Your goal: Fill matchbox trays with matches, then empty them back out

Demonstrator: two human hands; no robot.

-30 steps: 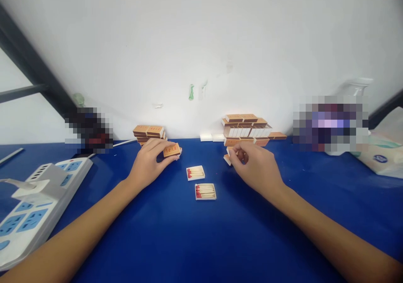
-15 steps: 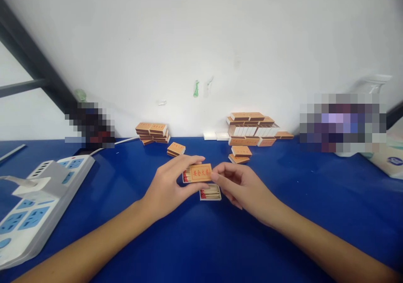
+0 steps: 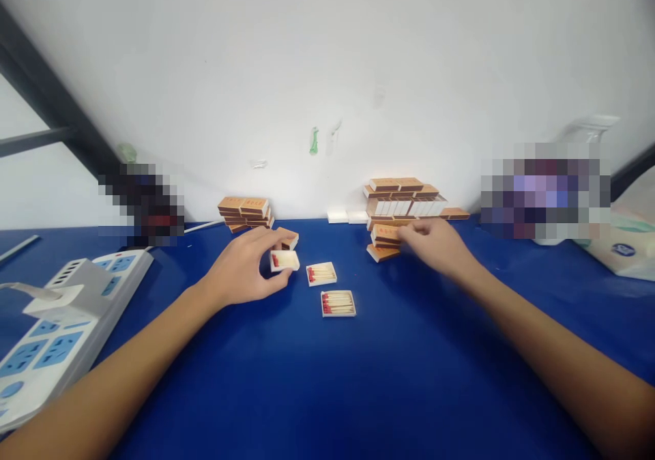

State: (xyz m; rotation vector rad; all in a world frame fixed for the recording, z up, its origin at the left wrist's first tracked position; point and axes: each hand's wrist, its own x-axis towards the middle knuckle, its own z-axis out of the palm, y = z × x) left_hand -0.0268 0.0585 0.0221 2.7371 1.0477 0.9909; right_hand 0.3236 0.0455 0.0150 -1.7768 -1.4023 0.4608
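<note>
My left hand [image 3: 245,265] grips a small white matchbox tray [image 3: 285,261] between thumb and fingers, raised just above the blue table. A few red match heads show at its left end. Close behind those fingers lies an orange matchbox [image 3: 289,237], partly hidden. My right hand [image 3: 434,245] pinches the right end of the top orange matchbox [image 3: 385,233] on a small stack. In the middle of the table, two open trays hold red-headed matches: a farther tray [image 3: 321,274] and a nearer tray [image 3: 338,304].
Stacked matchboxes [image 3: 243,207] stand at the back left, and a larger matchbox pile [image 3: 404,207] at the back right by the wall. Two white pieces [image 3: 346,217] lie between them. A power strip [image 3: 76,323] occupies the left side; a soft white pack [image 3: 627,241] sits far right.
The half-open matchbox has left the middle. A second match-filled tray now lies there. My left hand has moved left with a tray, and my right hand has gone back to the right stack.
</note>
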